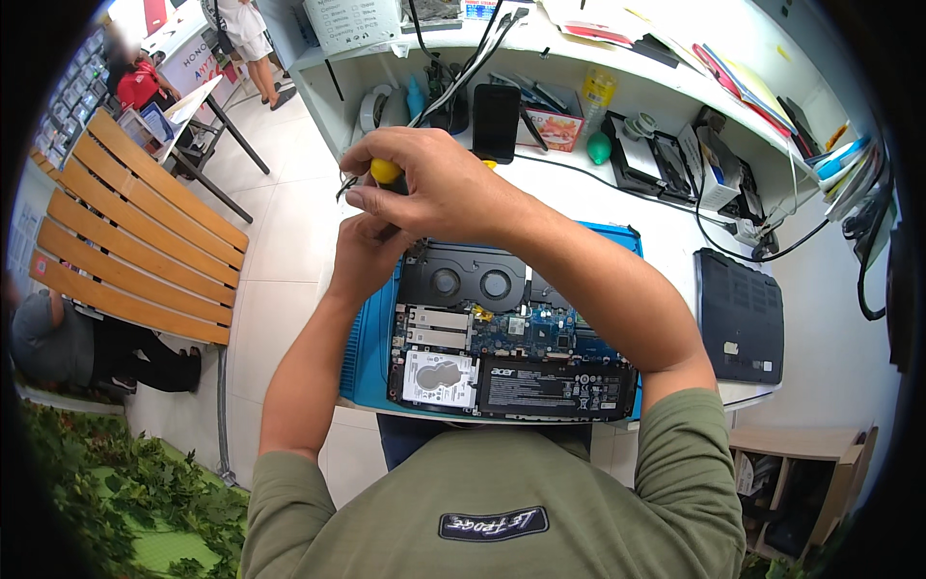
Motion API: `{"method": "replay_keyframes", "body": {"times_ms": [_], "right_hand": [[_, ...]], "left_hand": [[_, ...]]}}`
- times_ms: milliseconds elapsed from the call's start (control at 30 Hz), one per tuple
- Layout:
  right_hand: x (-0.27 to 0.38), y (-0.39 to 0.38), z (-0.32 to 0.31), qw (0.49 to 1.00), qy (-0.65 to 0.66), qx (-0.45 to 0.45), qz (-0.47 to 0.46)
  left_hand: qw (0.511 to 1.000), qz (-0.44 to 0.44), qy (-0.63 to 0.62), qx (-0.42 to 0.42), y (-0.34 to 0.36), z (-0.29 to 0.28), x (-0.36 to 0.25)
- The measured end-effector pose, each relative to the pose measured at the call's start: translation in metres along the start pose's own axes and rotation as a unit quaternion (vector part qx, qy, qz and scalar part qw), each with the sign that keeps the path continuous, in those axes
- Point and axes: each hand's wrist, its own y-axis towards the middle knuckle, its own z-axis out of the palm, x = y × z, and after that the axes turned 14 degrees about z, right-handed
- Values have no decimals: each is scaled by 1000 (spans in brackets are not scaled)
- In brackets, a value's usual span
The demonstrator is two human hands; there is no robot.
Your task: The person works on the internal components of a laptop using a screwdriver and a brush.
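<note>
My right hand [439, 179] is closed around a screwdriver with a yellow and black handle [387, 172], above the far left corner of an opened laptop [516, 333]. Just below it, my left hand [365, 259] has its fingers curled close to the tool's lower end; what they pinch is hidden. Under my arms the laptop's inside lies bare: two round fans [495, 284], a blue circuit board [545, 330], a silver hard drive [439, 378] and a black battery [555, 389]. A blue mat [367, 362] lies beneath it.
A dark laptop bottom cover [739, 317] lies at the right. On the shelf behind are a black phone [496, 121], a green blower bulb [598, 148], a yellow bottle [599, 89] and cables [463, 72]. Left stand a slatted wooden bench [145, 232] and a seated person [58, 338].
</note>
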Motion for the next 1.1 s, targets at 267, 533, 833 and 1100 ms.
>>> {"method": "replay_keyframes", "body": {"times_ms": [267,533,833,1100], "right_hand": [[-2,1,2,1000,-2,-1,30],[6,-1,1,999,16,0,50],[4,-1,2,998,33,-8,53],[3,-4,3,994,72,3,85]], "left_hand": [[999,-18,-48,8,3,4,-8],[999,-4,-45,-4,0,-2,5],[998,17,-56,-29,4,3,-12],[999,15,-50,-15,0,1,-6]]}}
